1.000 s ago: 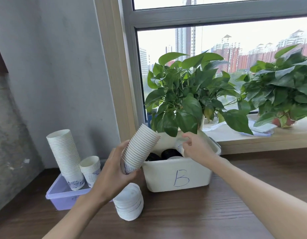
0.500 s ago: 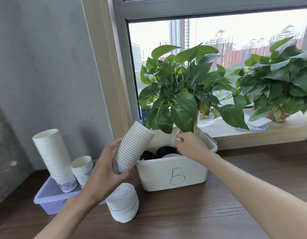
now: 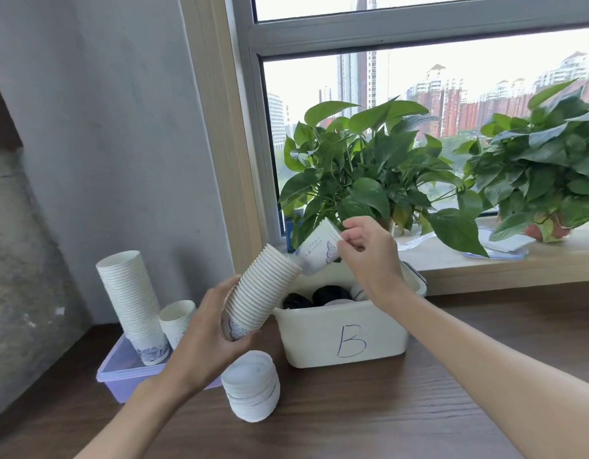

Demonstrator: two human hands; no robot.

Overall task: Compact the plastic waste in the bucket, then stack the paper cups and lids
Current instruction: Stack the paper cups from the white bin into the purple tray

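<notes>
The left hand [image 3: 217, 329] grips a stack [image 3: 261, 289] of white paper cups at its lower end, fingers and thumb curled round the bottom cups. The stack tilts up and to the right, with its mouth toward the window.

The right hand [image 3: 369, 251] pinches a few nested cups [image 3: 319, 248] near their rim between thumb and fingertips, above the back of the bin [image 3: 343, 339]. These cups are tilted too, base down-left, meeting the mouth of the stack. Whether the base is already inside cannot be told.

The bin is white, marked with a hand-drawn B, and stands on the table [image 3: 419, 409] close below the sill [image 3: 518, 260]. Inside it are two black lids [image 3: 329, 294] and some white pieces, partly hidden by the right wrist.

Near the bin's front left corner a lid pile [image 3: 251, 387] stands on the table, just under the left hand.

Farther left, a purple tray [image 3: 121, 379] holds a tall stack [image 3: 131, 293] of cups and, just beside it on the right, a short stack [image 3: 177, 314] — both mouths up.

On the sill, a plant [image 3: 359, 167] stands behind the bin, its leaves hanging near the right hand. A second plant [image 3: 545, 167] stands further right.
</notes>
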